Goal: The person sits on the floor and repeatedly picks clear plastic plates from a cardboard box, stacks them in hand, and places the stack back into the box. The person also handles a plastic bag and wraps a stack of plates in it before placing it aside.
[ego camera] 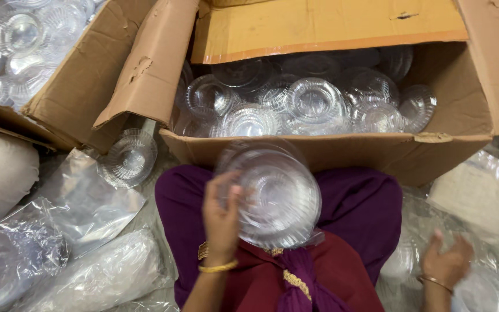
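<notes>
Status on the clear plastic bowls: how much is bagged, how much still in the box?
Done: filled clear bags lie at the person's left side, with what looks like bowls inside. In hand: the left hand holds a stack of clear bowls over the lap; the right hand reaches toward more clear plastic low on the right. Left: the cardboard box ahead is full of loose bowls, and one bowl lies outside it.

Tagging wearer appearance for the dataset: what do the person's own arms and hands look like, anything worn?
Both hands are bare, no gloves, and no sleeves reach the forearms. The left hand has a gold bangle at the wrist, with a second gold ornamented band just above it. The right hand has a thin gold bangle at the wrist. No rings can be made out; both hands are motion-blurred.
</notes>
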A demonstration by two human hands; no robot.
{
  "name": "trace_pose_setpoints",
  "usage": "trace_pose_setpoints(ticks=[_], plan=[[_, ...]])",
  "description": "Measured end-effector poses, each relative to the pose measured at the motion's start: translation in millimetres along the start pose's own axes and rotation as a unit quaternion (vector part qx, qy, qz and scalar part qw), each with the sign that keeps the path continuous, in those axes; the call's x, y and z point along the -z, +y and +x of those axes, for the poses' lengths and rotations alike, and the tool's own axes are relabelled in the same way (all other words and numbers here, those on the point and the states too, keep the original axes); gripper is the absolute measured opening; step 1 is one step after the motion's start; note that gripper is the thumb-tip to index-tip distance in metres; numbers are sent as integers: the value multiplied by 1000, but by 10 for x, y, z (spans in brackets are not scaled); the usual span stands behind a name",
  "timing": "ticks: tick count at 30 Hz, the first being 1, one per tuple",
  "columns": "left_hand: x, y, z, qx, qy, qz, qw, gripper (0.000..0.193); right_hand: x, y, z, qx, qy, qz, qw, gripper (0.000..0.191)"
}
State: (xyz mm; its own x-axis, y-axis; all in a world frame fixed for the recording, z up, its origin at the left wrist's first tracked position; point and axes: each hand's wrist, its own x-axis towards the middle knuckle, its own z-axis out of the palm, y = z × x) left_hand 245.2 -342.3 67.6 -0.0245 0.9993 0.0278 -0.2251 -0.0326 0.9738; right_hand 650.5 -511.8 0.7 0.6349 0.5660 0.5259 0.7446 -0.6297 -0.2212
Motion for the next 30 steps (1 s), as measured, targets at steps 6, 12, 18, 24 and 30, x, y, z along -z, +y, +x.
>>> trace_pose_setpoints(ticks=[6,12,18,24,30], plan=[[-474,-67,-227,67,-107,109,986,39,159,-1578,-156,-168,-516,638,547,74],[-210,-222,-204,-4,-61,180,982,29,245,-1968,-335,-279,-454,659,531,56],[-87,-317,-104,39,5,93,995,18,57,-1655,-429,-288,-451,673,511,47],[115,-316,7,99,18,-70,992,20,14,-1201,-253,-309,-386,646,581,39],[117,-346,83,84,6,-22,996,25,268,-660,165,-262,-262,699,611,40]])
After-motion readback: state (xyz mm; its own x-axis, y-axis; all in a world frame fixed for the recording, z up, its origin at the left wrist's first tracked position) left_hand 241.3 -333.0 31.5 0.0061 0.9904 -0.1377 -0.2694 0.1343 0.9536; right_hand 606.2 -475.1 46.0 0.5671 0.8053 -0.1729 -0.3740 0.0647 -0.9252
